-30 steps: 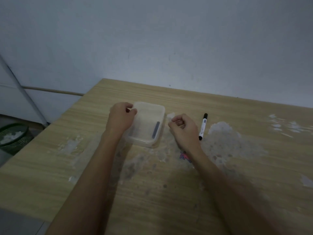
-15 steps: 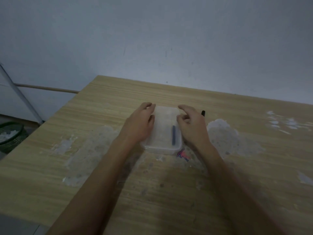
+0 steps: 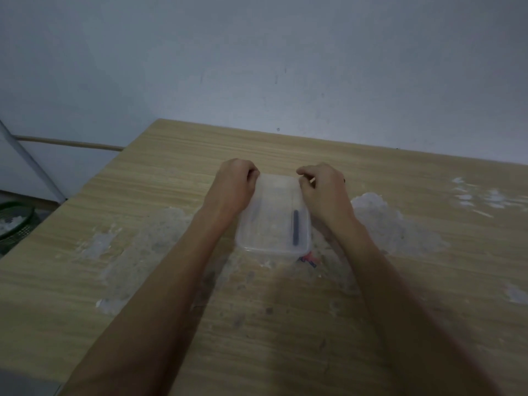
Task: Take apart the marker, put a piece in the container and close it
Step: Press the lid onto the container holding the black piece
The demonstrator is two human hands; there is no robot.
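Translucent container [image 3: 271,221], both hands pressing lid [image 3: 275,190]

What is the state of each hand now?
Left hand: closed on the clear rectangular plastic container, far left corner.
Right hand: closed on its far right corner.

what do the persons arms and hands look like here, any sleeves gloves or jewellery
Both forearms are bare right up to the bottom edge of the picture, so no sleeve shows. The left hand and the right hand wear no gloves, and no ring, watch or bracelet is visible on the fingers or wrists. The light is dim and the picture soft, so small marks could go unseen.
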